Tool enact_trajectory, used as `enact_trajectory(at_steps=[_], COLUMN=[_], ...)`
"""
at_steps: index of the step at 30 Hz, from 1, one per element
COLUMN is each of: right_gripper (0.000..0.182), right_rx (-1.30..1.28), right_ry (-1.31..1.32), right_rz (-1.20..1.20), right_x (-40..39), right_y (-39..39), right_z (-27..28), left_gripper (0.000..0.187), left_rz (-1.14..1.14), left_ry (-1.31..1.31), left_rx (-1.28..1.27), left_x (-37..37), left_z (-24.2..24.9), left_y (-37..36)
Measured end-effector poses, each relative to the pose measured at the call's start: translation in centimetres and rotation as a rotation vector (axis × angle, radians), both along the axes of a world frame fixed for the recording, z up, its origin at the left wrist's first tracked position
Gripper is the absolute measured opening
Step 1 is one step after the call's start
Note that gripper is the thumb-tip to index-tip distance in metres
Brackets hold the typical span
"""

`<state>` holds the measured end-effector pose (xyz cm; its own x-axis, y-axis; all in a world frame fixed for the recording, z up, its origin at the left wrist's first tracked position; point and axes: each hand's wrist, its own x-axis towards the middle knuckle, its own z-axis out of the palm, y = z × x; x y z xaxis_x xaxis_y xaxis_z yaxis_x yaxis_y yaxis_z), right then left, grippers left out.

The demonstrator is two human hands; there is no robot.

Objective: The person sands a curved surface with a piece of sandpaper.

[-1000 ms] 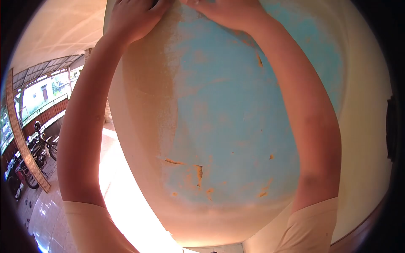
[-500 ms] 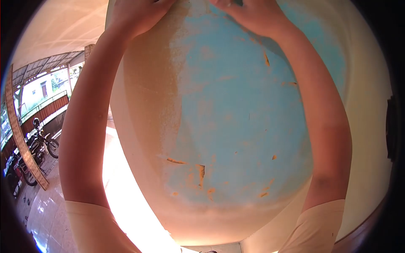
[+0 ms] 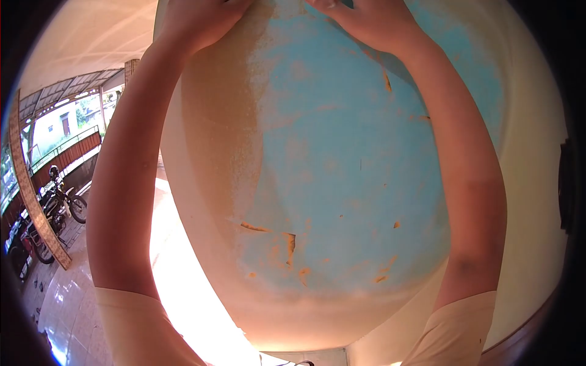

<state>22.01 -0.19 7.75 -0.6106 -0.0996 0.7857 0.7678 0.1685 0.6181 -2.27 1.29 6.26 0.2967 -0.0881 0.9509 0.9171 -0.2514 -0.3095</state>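
Near the upper part of a flaking blue-and-tan painted wall are the bare left hand and bare right hand; whether open or closed, I cannot tell.

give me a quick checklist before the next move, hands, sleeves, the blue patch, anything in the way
1. Fingertips in view: not ok; the top edge cuts off the left grip and right grip.
2. What each grip holds: cannot tell.
3. Forearms uncrossed: ok; the left forearm and right forearm are wide apart.
4. Blue patch sound: not ok; there is a chipped spot low down, with others around it.
5. Sleeves away from the hands: ok; the left sleeve and right sleeve end near the elbows.
6. Motorbike out of the way: ok; it stands in the background, left.
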Motion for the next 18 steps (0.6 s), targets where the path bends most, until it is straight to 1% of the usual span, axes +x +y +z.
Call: enact_trajectory(at_steps=[2,5,7,11,13,17,18], right_gripper=[0.063,0.062,0.061,0.062,0.063,0.063,0.062], right_rx=[0.016,-0.011,-0.005,-0.038,0.012,0.013,-0.042], right_ry=[0.0,-0.008,-0.226,-0.169,-0.044,-0.133,-0.209], right_rz=[-0.026,-0.034,0.024,-0.006,-0.047,-0.026,-0.008], right_x=[-0.2,-0.7,-0.2,1.1,0.9,0.0,-0.1], right_y=[0.0,-0.6,-1.2,-1.3,-1.3,-1.4,-1.6], right_z=[-0.4,-3.0,-4.7,-3.3,-3.2,-6.6,-7.3], left_gripper=[0.055,0.056,0.057,0.056,0.056,0.056,0.056], left_rz=[0.02,0.049,0.038,-0.028,0.01,0.031,0.019], left_ry=[-0.006,-0.027,-0.01,-0.019,0.003,0.002,-0.012], left_rx=[-0.003,-0.02,-0.015,-0.002,0.008,0.025,0.017], left_x=[-0.1,0.0,0.0,0.3,-0.1,-0.1,0.2], left_z=[-0.2,-0.6,-1.2,-2.4,-2.3,-2.7,-3.2], left_y=[0.1,-0.1,-0.3,-0.8,-0.2,0.0,-0.4])
